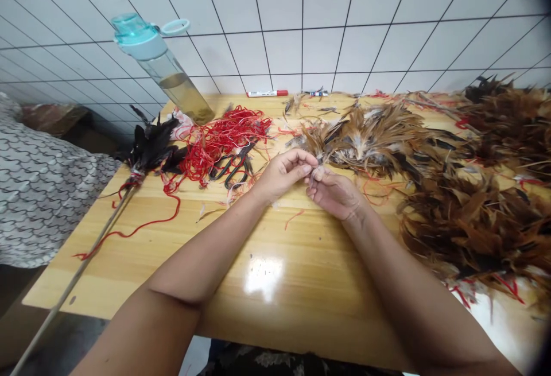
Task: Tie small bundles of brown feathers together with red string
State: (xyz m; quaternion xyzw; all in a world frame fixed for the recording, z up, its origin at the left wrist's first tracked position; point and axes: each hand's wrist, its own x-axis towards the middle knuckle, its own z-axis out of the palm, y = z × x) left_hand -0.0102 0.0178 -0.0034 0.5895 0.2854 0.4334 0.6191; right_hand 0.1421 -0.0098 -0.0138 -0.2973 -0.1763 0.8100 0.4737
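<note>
My left hand (289, 174) and my right hand (333, 190) meet fingertip to fingertip over the middle of the wooden table (301, 272). Both are closed in a pinch. Between them is something small and pale, perhaps a feather's end, too small to make out. Just behind my fingers lies a pile of golden-brown feathers (365, 135). Left of my left hand are a tangle of red string (219, 140) and black-handled scissors (236, 172).
A tall bottle (185, 92) stands at the back left, near a stick (81, 267) tipped with black feathers (148, 146). Brown feather bunches (477, 221) cover the right side. A red-capped marker (267, 93) lies by the tiled wall (284, 14). Patterned cloth (47, 186) hangs at left.
</note>
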